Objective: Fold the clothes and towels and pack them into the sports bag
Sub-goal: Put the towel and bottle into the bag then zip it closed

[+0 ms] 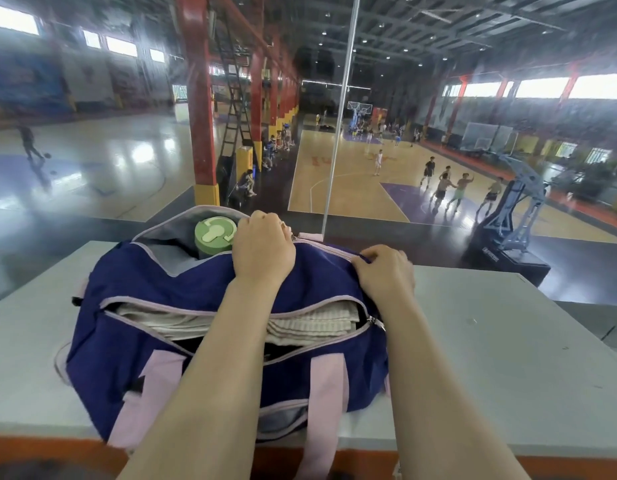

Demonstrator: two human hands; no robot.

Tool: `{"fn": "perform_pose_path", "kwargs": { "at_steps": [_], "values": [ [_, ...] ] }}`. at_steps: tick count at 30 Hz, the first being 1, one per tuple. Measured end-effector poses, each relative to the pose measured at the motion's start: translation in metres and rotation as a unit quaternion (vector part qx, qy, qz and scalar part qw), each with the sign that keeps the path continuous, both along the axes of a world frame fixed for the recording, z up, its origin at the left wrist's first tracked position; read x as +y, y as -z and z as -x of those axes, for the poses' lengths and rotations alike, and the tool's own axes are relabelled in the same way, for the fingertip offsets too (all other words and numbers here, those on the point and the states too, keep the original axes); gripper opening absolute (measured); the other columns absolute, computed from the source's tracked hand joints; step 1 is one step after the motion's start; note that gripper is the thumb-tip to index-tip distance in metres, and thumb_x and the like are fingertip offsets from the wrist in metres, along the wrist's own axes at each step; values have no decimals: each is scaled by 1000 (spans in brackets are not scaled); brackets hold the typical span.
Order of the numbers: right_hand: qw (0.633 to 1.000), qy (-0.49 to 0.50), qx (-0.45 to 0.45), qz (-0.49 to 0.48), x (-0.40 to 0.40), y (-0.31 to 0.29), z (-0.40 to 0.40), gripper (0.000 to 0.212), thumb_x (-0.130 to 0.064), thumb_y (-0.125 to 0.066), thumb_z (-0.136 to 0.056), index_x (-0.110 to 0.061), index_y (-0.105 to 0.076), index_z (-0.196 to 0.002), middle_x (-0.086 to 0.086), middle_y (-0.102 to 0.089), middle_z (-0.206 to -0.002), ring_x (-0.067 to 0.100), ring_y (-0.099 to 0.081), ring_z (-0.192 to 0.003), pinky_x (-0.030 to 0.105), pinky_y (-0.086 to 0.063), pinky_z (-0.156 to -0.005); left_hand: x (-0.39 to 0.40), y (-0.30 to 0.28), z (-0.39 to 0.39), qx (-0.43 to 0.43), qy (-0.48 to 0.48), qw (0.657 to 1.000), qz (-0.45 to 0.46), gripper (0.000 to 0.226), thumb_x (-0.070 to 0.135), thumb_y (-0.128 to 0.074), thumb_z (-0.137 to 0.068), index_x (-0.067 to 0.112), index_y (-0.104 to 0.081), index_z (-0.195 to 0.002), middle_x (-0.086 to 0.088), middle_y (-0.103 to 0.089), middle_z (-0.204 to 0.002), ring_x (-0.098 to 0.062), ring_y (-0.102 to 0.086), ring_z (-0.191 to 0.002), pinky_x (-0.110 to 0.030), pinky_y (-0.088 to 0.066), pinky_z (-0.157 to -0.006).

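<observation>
A navy sports bag (133,348) with pink straps and trim lies on a grey table (490,341). Its near zip gapes, and folded striped beige towels (310,327) show inside. A far compartment at the top left is open, with a green bottle lid (215,232) sticking out of it. My left hand (263,249) grips the bag's far top edge beside the bottle, fingers curled over the fabric. My right hand (385,271) pinches the bag's pink-edged zip line at its right end; the zip pull itself is hidden under the fingers.
Behind the table stands a glass pane with a metal post (338,133), and beyond it a basketball hall with players far below. The table's front edge is orange (40,452). Bare grey tabletop lies left and right of the bag.
</observation>
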State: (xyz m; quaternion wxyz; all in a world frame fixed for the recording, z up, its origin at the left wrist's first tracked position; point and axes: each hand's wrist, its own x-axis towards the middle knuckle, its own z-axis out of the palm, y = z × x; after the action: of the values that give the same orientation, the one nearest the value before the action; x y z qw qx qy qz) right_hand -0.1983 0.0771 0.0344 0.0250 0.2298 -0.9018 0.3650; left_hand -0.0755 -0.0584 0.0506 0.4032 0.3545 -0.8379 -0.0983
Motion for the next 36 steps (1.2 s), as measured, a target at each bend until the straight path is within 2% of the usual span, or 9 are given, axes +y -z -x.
{"fn": "perform_pose_path", "kwargs": {
  "at_steps": [2,4,7,11,15,19,25,31,36],
  "values": [
    [995,-12,82,-50,-11,-18,-16,34,-20,-54,-90,-33,-61,-121,4,-51,-132,30,-44,-123,41,-38,-99,-2,-4,-5,-1,20,1000,-16,23,23,-49,-96,6,-66,-95,-13,-63,-100,-31,-56,-94,-45,-46,-79],
    [983,-116,140,-37,-28,-32,-35,42,-16,-51,-91,-30,-55,-131,2,-51,-138,28,-45,-126,42,-37,-103,-4,-5,-9,-2,38,998,-50,22,22,-49,-95,8,-65,-91,-13,-64,-98,-33,-57,-93,-44,-46,-77],
    [964,-238,114,-41,-50,-27,-55,37,-22,-45,-98,-28,-56,-132,1,-57,-134,26,-53,-122,45,-41,-103,-9,-4,-15,-5,72,988,-140,18,24,-50,-95,13,-57,-83,-7,-61,-91,-30,-56,-90,-37,-39,-71],
    [970,-192,137,-48,-55,-14,-52,27,-31,-44,-100,-28,-68,-111,-2,-64,-116,24,-58,-107,45,-44,-95,-25,-8,-31,20,84,975,-206,17,26,-51,-96,16,-61,-87,-2,-62,-91,-22,-53,-88,-32,-36,-73],
    [979,-154,132,-26,-59,-15,-49,27,-31,-44,-101,-28,-69,-109,-2,-63,-115,24,-57,-106,43,-43,-93,-51,-9,-45,21,21,990,-138,22,26,-52,-94,16,-68,-84,-7,-67,-93,-29,-55,-96,-39,-44,-82],
    [983,-131,127,-28,-66,-15,-46,27,-31,-43,-100,-29,-69,-108,-1,-63,-116,26,-56,-106,43,-43,-92,-61,-9,-53,33,13,993,-116,22,22,-55,-93,17,-70,-79,-7,-68,-95,-30,-55,-99,-41,-42,-85],
    [985,-112,127,-26,-70,-11,-44,27,-31,-44,-100,-29,-70,-107,-1,-64,-117,29,-56,-105,42,-44,-91,-76,-6,-76,40,-56,993,-93,29,15,-50,-89,23,-75,-79,-2,-68,-100,-33,-56,-99,-45,-46,-82],
    [988,-96,117,-18,-69,-8,-43,27,-31,-46,-99,-29,-71,-108,1,-65,-118,31,-56,-107,42,-44,-93,-73,-4,-78,70,-68,984,-147,28,8,-45,-92,16,-56,-67,-11,-60,-99,-30,-51,-90,-35,-33,-72],
    [991,-83,103,-11,-64,-6,-39,28,-31,-44,-100,-30,-71,-106,0,-65,-118,29,-56,-104,42,-44,-93,-88,-12,-105,84,-188,975,-88,30,17,-42,-97,-3,-64,-101,-21,-60,-107,-37,-54,-102,-36,-36,-73]
  ]
}}
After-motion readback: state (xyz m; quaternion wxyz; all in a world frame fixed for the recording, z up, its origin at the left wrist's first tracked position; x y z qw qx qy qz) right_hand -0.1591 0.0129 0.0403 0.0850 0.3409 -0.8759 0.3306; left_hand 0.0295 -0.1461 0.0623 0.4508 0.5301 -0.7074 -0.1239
